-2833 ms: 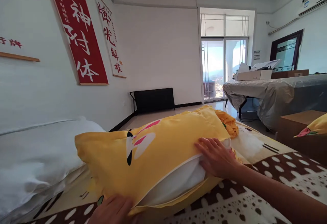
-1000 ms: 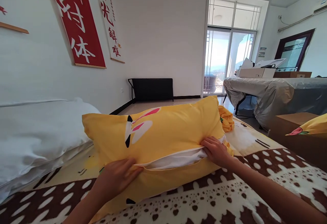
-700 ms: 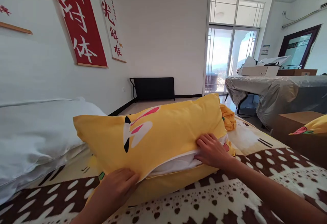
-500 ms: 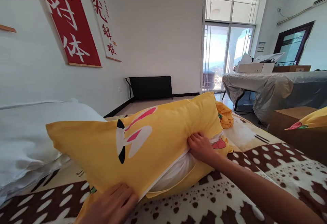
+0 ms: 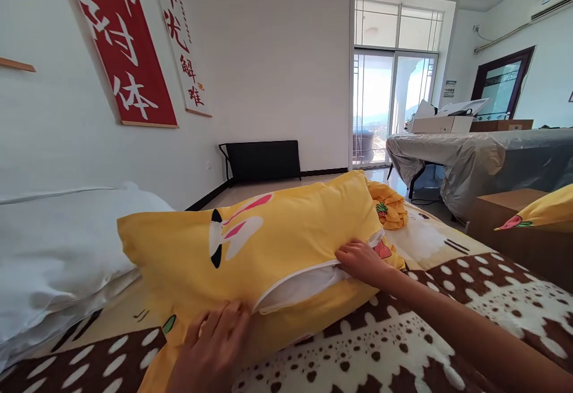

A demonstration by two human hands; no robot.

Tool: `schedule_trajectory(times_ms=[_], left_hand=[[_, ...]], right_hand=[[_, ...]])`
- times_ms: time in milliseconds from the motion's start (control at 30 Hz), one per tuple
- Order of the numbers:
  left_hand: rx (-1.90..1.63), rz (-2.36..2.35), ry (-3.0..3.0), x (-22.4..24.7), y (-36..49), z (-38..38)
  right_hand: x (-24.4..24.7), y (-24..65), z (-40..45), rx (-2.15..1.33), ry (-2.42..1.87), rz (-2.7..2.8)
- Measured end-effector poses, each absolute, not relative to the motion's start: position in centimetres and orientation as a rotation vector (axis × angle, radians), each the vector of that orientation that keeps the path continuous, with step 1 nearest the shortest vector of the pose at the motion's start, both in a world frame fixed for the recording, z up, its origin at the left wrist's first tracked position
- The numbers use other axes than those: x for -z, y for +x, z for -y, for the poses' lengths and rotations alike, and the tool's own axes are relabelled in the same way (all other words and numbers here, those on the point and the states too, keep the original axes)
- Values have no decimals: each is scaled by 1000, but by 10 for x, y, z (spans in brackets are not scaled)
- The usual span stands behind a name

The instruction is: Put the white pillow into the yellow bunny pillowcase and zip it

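A yellow pillowcase with a white and pink rabbit-ear print lies across the bed in front of me. Through its open, white-edged side a white pillow shows inside. My left hand grips the case at the near left end of this opening, fingers curled over the cloth. Farther right, my right hand is closed on the upper edge of the opening near its right end. The fingertips of both hands are partly hidden by the fabric.
White pillows lie on the left. A bunched yellow cloth rests behind the pillowcase on the patterned brown and cream blanket. At right stand a cardboard box under another yellow fabric piece and a plastic-covered table.
The pillowcase's left end has moved right and its front has flattened. The opening has narrowed. My left hand has shifted right and up, and my right hand slightly right and down, both still gripping.
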State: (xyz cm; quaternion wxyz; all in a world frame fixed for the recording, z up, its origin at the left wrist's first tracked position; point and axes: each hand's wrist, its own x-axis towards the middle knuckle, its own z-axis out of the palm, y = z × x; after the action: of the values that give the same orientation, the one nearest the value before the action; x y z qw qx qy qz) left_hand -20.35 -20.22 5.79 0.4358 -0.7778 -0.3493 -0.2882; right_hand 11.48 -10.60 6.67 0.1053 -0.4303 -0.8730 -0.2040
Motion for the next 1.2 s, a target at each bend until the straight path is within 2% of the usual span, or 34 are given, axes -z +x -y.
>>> schedule_trajectory(times_ms=[133, 200, 333, 467, 633, 833, 967, 1133, 1200], left_hand=[[839, 563, -2069, -40, -141, 204], [763, 491, -2168, -31, -104, 201], [642, 838, -2232, -25, -57, 174], [653, 1242, -2373, -27, -56, 135], [678, 1417, -2406, -27, -63, 100], [669, 1225, -2443, -33, -70, 105], [623, 1093, -2370, -30, -86, 128], [707, 546, -2165, -23, -121, 152], [739, 554, -2147, -25, -132, 160]], right_hand=[[-86, 126, 118, 555, -1202, 2659], [-93, 127, 121, 574, -1223, 2729], [-109, 132, 131, 586, -1262, 2823], [-124, 142, 149, 676, -1411, 2783], [-93, 136, 149, 678, -1382, 2900], [-42, 125, 113, 598, -1390, 2882], [-36, 127, 99, 564, -1382, 2846], [-32, 134, 105, 514, -1364, 2804], [-30, 134, 110, 513, -1365, 2802]])
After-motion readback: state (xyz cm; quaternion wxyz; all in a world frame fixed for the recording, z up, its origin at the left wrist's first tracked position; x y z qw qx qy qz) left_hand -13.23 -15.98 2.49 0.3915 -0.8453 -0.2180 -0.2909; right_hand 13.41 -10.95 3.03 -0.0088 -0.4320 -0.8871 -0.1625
